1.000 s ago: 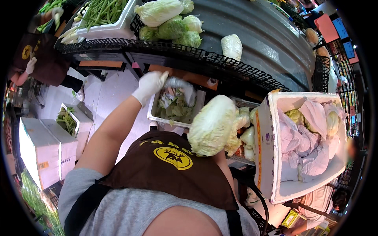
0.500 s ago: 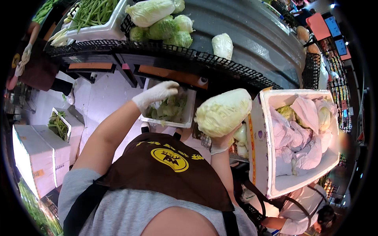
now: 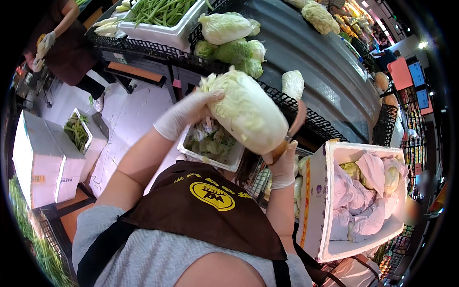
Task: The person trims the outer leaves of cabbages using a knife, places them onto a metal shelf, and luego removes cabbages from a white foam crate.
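A large pale napa cabbage (image 3: 248,112) is held in the air in front of my chest, its leafy end to the left and its white base to the lower right. My gloved left hand (image 3: 193,107) is closed on the leafy end. At the base, my gloved right hand (image 3: 285,165) grips a knife with a curved blade (image 3: 299,117), which rises beside the cabbage's base. Whether the blade touches the cabbage I cannot tell. Below the cabbage, a white foam box (image 3: 232,166) holds loose green leaves (image 3: 210,143).
To the right stands a foam box (image 3: 315,201) of paper-wrapped cabbages. Ahead, a grey display shelf (image 3: 330,86) with black mesh edging holds several cabbages (image 3: 239,50) and a box of green beans (image 3: 162,12). White boxes (image 3: 43,158) stand at left; a gloved co-worker (image 3: 62,43) stands far left.
My left hand has moved from above the leaf box onto the cabbage's leafy end. The cabbage has shifted left and tilted. A knife now shows in my right hand, which was supporting the cabbage.
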A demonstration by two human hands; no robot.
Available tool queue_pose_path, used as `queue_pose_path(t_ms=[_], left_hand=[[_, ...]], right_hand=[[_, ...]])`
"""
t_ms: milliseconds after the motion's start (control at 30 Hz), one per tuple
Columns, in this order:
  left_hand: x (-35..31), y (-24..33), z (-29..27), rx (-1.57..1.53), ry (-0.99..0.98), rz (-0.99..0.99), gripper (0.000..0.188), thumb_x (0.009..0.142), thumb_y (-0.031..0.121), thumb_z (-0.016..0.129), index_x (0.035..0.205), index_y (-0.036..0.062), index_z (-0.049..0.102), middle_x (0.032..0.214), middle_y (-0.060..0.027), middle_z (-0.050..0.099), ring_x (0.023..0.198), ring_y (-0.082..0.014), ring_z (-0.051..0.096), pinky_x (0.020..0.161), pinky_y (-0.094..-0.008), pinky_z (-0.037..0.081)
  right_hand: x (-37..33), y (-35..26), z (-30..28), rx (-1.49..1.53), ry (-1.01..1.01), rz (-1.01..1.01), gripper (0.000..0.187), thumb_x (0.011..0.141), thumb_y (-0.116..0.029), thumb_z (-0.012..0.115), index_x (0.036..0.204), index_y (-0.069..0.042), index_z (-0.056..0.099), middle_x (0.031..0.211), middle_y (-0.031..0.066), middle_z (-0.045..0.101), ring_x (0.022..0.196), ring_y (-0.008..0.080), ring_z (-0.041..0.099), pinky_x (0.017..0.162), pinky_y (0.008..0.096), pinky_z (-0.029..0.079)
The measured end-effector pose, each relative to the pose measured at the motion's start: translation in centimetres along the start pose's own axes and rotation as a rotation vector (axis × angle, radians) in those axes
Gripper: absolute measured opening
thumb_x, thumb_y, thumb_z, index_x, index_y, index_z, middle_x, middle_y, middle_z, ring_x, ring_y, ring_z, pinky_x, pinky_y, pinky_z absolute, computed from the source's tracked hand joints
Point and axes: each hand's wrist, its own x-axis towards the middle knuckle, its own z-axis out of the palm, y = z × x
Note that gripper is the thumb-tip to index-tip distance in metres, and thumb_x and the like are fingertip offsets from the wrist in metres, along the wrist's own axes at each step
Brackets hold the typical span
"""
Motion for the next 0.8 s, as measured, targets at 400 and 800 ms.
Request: queue_pose_path(t_ms=[400, 800], left_hand=[[-0.1, 3.6, 7.1, 1.451, 0.173, 0.233, 0.068, 0.079, 0.054, 0.062, 0.126, 0.0054, 0.051, 0.122, -0.0154, 0.051, 0.112, -0.0275, 0.050, 0.094, -0.0376, 0.041], [3.5, 1.9, 5.4, 0.085, -0.238, -0.184, 0.036, 0.094, 0.027, 0.054, 0.113, -0.0030, 0.059, 0.108, -0.0074, 0.064, 0.098, -0.0121, 0.060, 0.087, -0.0286, 0.048]], right_hand=[[-0.7, 6.5, 1.7, 0.077, -0.220, 0.168, 0.105, 0.063, -0.060, 0.074, 0.139, -0.003, 0.029, 0.124, 0.0107, 0.053, 0.088, 0.0164, 0.058, 0.062, 0.0248, 0.049], [-3.6, 7.0, 2.5, 0.377, -0.135, 0.197, 0.114, 0.065, -0.077, 0.059, 0.147, -0.011, 0.016, 0.149, 0.0098, 0.025, 0.135, 0.0294, 0.028, 0.108, 0.0450, 0.030]])
